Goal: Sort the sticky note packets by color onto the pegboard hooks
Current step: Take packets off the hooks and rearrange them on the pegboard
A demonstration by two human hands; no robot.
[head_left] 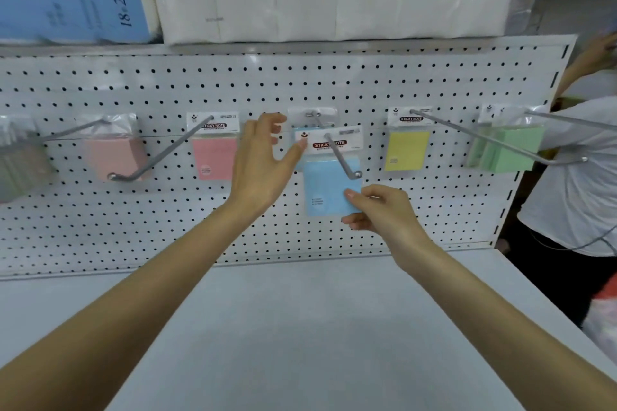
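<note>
Packet (329,187), blue, pinched by right hand (384,213); left hand (260,160) splayed; apparently near hook (342,157) tip, early release drops it.

Two hands (260,163) (384,210), two blue packets (330,187) (298,136)

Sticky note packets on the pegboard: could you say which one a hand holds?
The front blue packet on the middle hook: the right hand pinches its lower corner; no hand grips the others.
</note>
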